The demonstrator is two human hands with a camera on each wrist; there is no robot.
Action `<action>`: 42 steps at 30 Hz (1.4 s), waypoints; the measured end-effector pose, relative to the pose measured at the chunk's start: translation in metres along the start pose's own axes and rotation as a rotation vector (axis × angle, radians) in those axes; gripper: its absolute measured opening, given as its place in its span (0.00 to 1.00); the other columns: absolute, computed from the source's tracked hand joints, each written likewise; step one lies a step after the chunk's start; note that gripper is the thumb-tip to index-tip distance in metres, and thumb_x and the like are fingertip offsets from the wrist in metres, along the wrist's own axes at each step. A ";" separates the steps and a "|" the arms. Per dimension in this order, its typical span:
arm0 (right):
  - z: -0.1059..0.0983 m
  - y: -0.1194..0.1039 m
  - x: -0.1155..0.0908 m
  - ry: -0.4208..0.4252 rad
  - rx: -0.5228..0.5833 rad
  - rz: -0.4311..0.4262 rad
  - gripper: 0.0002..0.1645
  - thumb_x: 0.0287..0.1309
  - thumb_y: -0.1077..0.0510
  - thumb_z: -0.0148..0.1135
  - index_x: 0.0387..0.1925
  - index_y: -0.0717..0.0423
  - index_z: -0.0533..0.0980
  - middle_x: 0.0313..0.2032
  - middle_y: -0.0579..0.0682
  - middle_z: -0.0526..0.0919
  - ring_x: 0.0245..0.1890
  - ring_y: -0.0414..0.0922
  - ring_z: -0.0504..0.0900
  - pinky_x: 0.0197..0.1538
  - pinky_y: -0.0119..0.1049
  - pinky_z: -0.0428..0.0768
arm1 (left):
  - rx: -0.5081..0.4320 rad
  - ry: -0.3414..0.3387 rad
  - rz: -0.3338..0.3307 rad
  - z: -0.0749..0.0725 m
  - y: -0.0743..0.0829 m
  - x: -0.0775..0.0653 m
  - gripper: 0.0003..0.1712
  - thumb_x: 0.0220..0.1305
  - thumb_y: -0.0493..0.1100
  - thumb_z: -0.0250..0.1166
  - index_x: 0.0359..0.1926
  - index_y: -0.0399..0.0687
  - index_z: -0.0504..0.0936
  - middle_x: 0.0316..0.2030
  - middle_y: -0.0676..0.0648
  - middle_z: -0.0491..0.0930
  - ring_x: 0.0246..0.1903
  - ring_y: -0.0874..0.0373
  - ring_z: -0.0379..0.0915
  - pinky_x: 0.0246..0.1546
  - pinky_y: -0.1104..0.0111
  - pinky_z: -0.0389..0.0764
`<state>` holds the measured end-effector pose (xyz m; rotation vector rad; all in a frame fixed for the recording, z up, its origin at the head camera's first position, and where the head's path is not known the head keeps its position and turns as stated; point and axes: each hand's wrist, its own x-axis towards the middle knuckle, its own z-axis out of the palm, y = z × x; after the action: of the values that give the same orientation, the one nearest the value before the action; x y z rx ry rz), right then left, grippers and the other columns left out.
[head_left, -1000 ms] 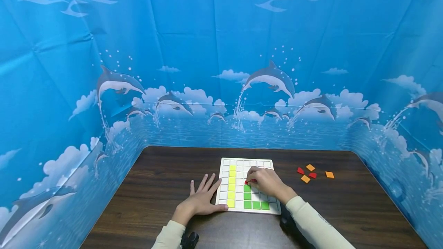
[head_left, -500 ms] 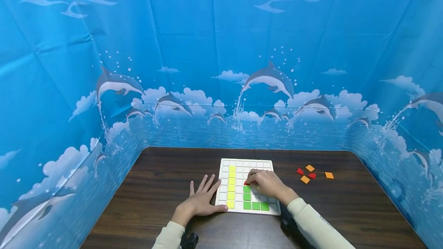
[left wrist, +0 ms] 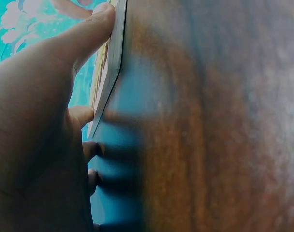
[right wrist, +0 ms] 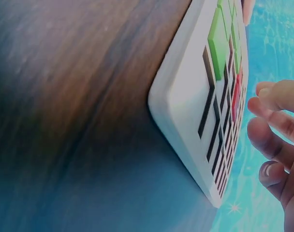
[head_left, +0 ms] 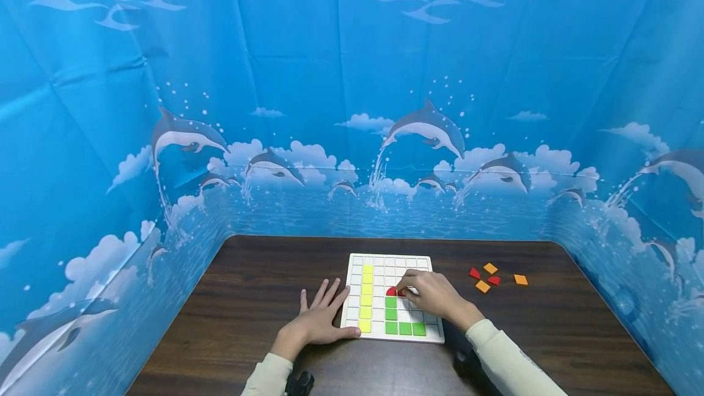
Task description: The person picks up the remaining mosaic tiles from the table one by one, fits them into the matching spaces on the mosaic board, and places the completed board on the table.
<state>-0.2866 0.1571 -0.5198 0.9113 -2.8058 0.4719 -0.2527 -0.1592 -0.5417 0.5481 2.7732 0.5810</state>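
A white grid board lies on the dark wooden table, holding a column of yellow square tiles and several green square tiles. Above the green column sits a red round-edged tile, with more red partly hidden beside it. My left hand is spread flat at the board's left side, its thumb resting on the near left corner. Over the red tiles hovers my right hand, fingers bent. In the right wrist view its fingertips are apart from the red tile and pinch nothing visible.
Loose red tiles and orange square tiles lie on the table to the right of the board. A blue dolphin-print curtain surrounds the table at the back and sides.
My right hand has drawn slightly to the right, and more of the red tile above the green column shows. The left hand keeps its place on the board.
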 end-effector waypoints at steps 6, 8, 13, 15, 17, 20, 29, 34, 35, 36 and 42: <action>-0.006 0.005 -0.007 0.023 -0.007 0.022 0.06 0.65 0.55 0.75 0.42 0.41 0.91 0.43 0.39 0.90 0.31 0.32 0.78 0.28 0.27 0.71 | -0.026 -0.006 -0.018 -0.001 0.001 0.000 0.65 0.59 0.84 0.62 0.87 0.61 0.51 0.87 0.43 0.42 0.86 0.38 0.31 0.74 0.23 0.26; -0.008 0.006 -0.009 0.039 -0.006 0.018 0.04 0.64 0.55 0.76 0.41 0.43 0.91 0.41 0.39 0.90 0.30 0.31 0.76 0.28 0.26 0.71 | -0.031 -0.009 -0.019 0.001 -0.001 0.001 0.66 0.58 0.86 0.61 0.87 0.62 0.51 0.87 0.43 0.41 0.87 0.38 0.29 0.74 0.23 0.24; -0.013 0.013 -0.018 0.063 -0.007 0.008 0.04 0.64 0.56 0.76 0.39 0.44 0.89 0.38 0.38 0.90 0.30 0.29 0.77 0.30 0.27 0.74 | -0.021 -0.012 -0.018 0.002 0.000 -0.001 0.65 0.58 0.86 0.61 0.87 0.62 0.51 0.87 0.44 0.42 0.87 0.39 0.30 0.75 0.23 0.26; -0.015 0.016 -0.022 0.069 -0.010 0.012 0.04 0.64 0.56 0.76 0.40 0.44 0.89 0.38 0.38 0.90 0.29 0.29 0.77 0.29 0.26 0.73 | -0.014 -0.006 -0.012 0.000 0.002 -0.002 0.65 0.59 0.84 0.63 0.87 0.61 0.52 0.87 0.43 0.43 0.86 0.38 0.32 0.74 0.22 0.28; -0.018 0.020 -0.026 0.074 -0.010 0.022 0.04 0.64 0.57 0.76 0.40 0.45 0.89 0.38 0.39 0.90 0.28 0.29 0.76 0.28 0.26 0.71 | -0.012 -0.003 -0.008 -0.002 0.004 -0.004 0.64 0.60 0.82 0.64 0.87 0.59 0.53 0.87 0.42 0.44 0.86 0.37 0.33 0.74 0.22 0.28; -0.021 0.025 -0.031 0.082 -0.014 0.043 0.05 0.63 0.58 0.77 0.40 0.46 0.89 0.38 0.39 0.89 0.28 0.30 0.74 0.26 0.26 0.69 | -0.024 0.008 0.004 0.000 0.002 -0.003 0.64 0.60 0.83 0.63 0.87 0.59 0.53 0.87 0.41 0.44 0.86 0.36 0.32 0.73 0.22 0.27; -0.029 0.042 -0.046 0.093 -0.053 0.134 0.07 0.61 0.58 0.78 0.39 0.45 0.88 0.38 0.39 0.87 0.28 0.31 0.74 0.29 0.27 0.74 | -0.013 0.008 -0.018 0.004 -0.002 0.002 0.64 0.59 0.83 0.64 0.87 0.61 0.53 0.87 0.44 0.44 0.87 0.39 0.33 0.75 0.23 0.28; -0.034 0.055 -0.055 0.103 -0.070 0.179 0.06 0.62 0.58 0.77 0.39 0.44 0.89 0.38 0.39 0.87 0.29 0.32 0.75 0.31 0.28 0.76 | -0.025 0.018 0.000 0.012 -0.013 0.009 0.66 0.56 0.89 0.58 0.87 0.67 0.49 0.88 0.45 0.41 0.87 0.39 0.29 0.74 0.23 0.24; -0.035 0.058 -0.057 0.105 -0.072 0.185 0.06 0.62 0.59 0.77 0.39 0.44 0.89 0.38 0.39 0.87 0.29 0.32 0.75 0.31 0.28 0.76 | -0.023 0.018 0.002 0.012 -0.014 0.010 0.66 0.56 0.90 0.57 0.87 0.68 0.49 0.88 0.46 0.41 0.87 0.39 0.29 0.73 0.23 0.24; -0.036 0.060 -0.058 0.103 -0.074 0.194 0.06 0.63 0.59 0.77 0.40 0.44 0.89 0.38 0.39 0.87 0.29 0.32 0.75 0.31 0.29 0.76 | -0.023 0.019 0.002 0.012 -0.014 0.010 0.66 0.56 0.90 0.57 0.87 0.69 0.49 0.88 0.46 0.41 0.87 0.39 0.29 0.73 0.23 0.24; -0.043 0.075 -0.069 0.096 -0.077 0.241 0.07 0.63 0.60 0.76 0.40 0.45 0.88 0.38 0.40 0.87 0.29 0.34 0.76 0.29 0.30 0.74 | -0.024 0.027 0.008 0.012 -0.013 0.008 0.66 0.56 0.89 0.59 0.87 0.68 0.49 0.88 0.45 0.41 0.86 0.38 0.29 0.73 0.21 0.26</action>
<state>-0.2736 0.2665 -0.5146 0.5224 -2.8351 0.4215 -0.2603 -0.1626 -0.5590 0.5506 2.7865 0.6274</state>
